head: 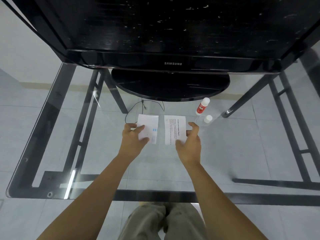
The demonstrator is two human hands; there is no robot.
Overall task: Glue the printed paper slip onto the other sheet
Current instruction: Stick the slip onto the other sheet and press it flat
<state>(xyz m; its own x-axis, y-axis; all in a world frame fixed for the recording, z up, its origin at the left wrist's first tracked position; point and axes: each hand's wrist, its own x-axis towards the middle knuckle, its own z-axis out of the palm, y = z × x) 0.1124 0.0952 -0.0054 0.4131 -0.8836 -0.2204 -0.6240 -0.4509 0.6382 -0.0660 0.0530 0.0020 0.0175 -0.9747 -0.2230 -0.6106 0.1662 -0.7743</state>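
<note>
Two white paper pieces lie over the glass table [52,129], side by side. The left sheet [151,124] shows faint blue marks near its right edge, and my left hand [134,138] pinches it between thumb and fingers along its left side. The printed paper slip [174,128], with lines of black text, is held at its right edge and lower corner by my right hand [189,142]. A red-and-white glue bottle [202,106] lies tilted just beyond my right hand, and its white cap [208,118] stands apart beside it.
A black Samsung monitor [173,63] on a round base [170,85] fills the back of the table. A thin black cable [143,106] curls in front of the base. The table's black frame and a tiled floor show through the glass.
</note>
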